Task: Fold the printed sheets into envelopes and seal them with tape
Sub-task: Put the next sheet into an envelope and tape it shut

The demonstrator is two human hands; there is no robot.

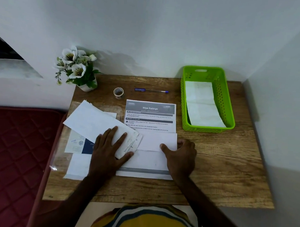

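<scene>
A printed sheet (150, 115) headed "Wipe Railings" lies flat in the middle of the wooden table (223, 166). Its lower part is folded up, and my right hand (181, 156) pinches that white flap (158, 141) at its right edge. My left hand (110, 148) lies flat on a stack of white envelopes (93, 122) that overlaps the sheet's left side. A roll of clear tape (118, 92) stands behind the sheet, apart from both hands.
A blue pen (151, 90) lies at the back of the table. A green basket (224, 109) at the back right holds folded white papers. A potted white flower (78, 70) stands at the back left. More papers (77, 166) lie under the envelopes. A red mattress (10, 145) borders the table's left.
</scene>
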